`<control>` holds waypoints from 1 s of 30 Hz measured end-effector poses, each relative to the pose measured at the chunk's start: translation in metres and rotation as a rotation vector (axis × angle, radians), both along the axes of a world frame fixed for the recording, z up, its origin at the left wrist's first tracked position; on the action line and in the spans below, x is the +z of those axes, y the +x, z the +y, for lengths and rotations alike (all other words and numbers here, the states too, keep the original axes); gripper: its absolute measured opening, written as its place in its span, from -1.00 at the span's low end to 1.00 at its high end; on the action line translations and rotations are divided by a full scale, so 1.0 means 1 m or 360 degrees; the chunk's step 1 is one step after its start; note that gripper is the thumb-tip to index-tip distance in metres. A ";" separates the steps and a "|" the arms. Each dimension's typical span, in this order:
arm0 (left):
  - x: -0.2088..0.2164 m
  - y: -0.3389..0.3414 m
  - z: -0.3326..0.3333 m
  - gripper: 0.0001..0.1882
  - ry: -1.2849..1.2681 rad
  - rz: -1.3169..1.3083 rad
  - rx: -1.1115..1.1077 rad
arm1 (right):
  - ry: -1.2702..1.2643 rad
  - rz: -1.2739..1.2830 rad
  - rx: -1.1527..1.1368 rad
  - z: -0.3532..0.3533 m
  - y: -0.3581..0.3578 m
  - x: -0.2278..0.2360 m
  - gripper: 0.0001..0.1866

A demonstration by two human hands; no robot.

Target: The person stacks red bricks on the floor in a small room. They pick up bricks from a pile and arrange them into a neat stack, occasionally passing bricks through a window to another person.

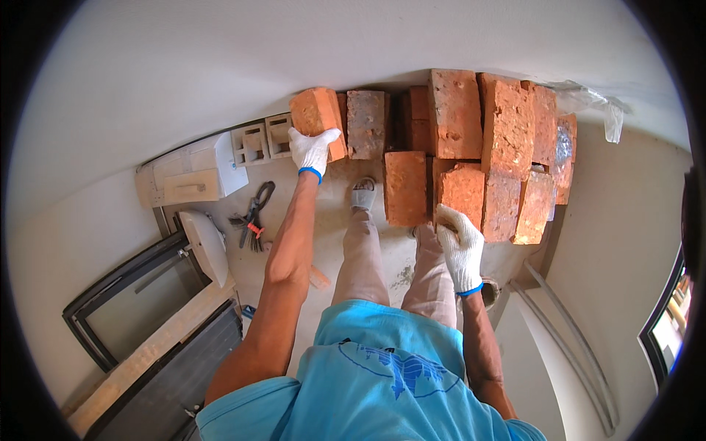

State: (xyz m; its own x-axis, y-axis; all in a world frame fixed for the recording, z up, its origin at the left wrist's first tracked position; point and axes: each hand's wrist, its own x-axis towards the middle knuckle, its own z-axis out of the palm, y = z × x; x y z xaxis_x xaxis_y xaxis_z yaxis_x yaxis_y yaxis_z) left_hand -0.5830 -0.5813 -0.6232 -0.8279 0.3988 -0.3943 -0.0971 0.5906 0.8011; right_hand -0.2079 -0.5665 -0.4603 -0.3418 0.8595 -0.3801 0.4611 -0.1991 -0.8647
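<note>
My left hand (312,151), in a white knit glove with a blue cuff, grips the near end of an orange-red brick (315,109) at the left end of a brick stack by the wall. Beside that brick stands a dark, grey-stained brick (365,123). My right hand (462,248), gloved the same way, is loosely curled in front of a rough orange brick (462,189). Its fingertips overlap that brick's near edge in the view; whether they touch it I cannot tell. Nothing shows inside the curled fingers.
Hollow blocks (252,144) and a white box (193,175) line the wall leftward. A black-handled tool (254,217) lies on the floor. Framed glass panel (147,294) leans at left. Pale pipes (573,345) are at right; clear plastic (612,121) hangs behind the bricks.
</note>
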 end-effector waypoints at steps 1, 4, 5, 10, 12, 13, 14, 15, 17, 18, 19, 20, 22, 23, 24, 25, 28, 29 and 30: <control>0.004 0.003 -0.001 0.09 0.0105 -0.0095 0.0039 | -0.0045 -0.0003 -0.0019 0.002 0.000 -0.001 -0.61; 0.030 0.019 -0.009 -0.08 0.0354 -0.0310 0.0081 | -0.0119 0.0045 -0.0043 0.009 -0.004 0.005 -0.59; 0.041 0.023 -0.015 -0.12 0.0394 -0.0331 0.0053 | -0.0058 0.0082 0.0012 0.010 -0.007 0.005 -0.58; 0.145 0.085 -0.032 -0.21 0.0452 -0.0638 -0.0179 | -0.0218 0.0215 0.0130 0.018 -0.020 0.018 -0.35; 0.182 0.113 -0.038 -0.08 0.0491 -0.0724 -0.0288 | -0.0387 0.0428 0.0142 0.018 -0.024 0.018 -0.14; 0.204 0.130 -0.035 -0.09 0.0502 -0.0809 -0.0330 | -0.0512 0.0579 0.0039 0.016 -0.026 0.016 -0.07; 0.224 0.151 -0.031 -0.11 0.0506 -0.0883 -0.0365 | -0.0642 0.0743 -0.0057 0.015 -0.025 0.014 -0.01; 0.236 0.166 -0.027 -0.11 0.0577 -0.0976 -0.0496 | -0.0670 0.0836 -0.0155 0.018 -0.022 0.023 -0.01; 0.255 0.203 -0.019 -0.12 0.0629 -0.1131 -0.0616 | -0.0736 0.1024 -0.0329 0.022 -0.015 0.044 -0.01; 0.264 0.220 -0.012 -0.12 0.0647 -0.1200 -0.0712 | -0.0703 0.1044 -0.0403 0.023 -0.007 0.049 0.04; 0.262 0.236 -0.012 -0.09 0.0628 -0.1145 -0.0800 | -0.0808 0.1215 -0.0538 0.021 0.004 0.052 0.05; 0.261 0.251 -0.011 -0.06 0.0609 -0.1090 -0.0889 | -0.0910 0.1388 -0.0674 0.019 0.018 0.055 0.06; 0.257 0.272 0.000 0.12 0.0425 -0.0991 -0.1193 | -0.0852 0.1249 -0.0775 0.020 0.049 0.071 0.01; 0.260 0.286 0.005 0.17 0.0424 -0.0874 -0.1261 | -0.0836 0.1193 -0.0794 0.017 0.063 0.071 -0.03; 0.265 0.301 0.010 0.22 0.0430 -0.0757 -0.1354 | -0.0801 0.1145 -0.0829 0.014 0.081 0.070 -0.07; 0.265 0.310 0.014 0.27 0.0395 -0.0879 -0.1450 | -0.0783 0.1036 -0.0840 0.015 0.100 0.070 -0.16; 0.276 0.334 0.027 0.23 0.0553 -0.1107 -0.1597 | -0.0788 0.1070 -0.1268 0.006 0.151 0.069 -0.34; 0.267 0.341 0.028 0.14 0.0637 -0.1302 -0.1582 | -0.0785 0.1167 -0.1369 0.003 0.172 0.057 -0.37; 0.268 0.346 0.031 0.11 0.0547 -0.1214 -0.1614 | -0.0836 0.1219 -0.1511 0.009 0.179 0.070 -0.36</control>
State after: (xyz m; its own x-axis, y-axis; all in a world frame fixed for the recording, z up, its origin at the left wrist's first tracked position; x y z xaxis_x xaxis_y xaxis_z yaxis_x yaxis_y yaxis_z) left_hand -0.2372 -0.5507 -0.3556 0.2812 0.8808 -0.3809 -0.2263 0.4466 0.8657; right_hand -0.0293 -0.5574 -0.3903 0.0303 0.6933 -0.7201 -0.6080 -0.5590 -0.5638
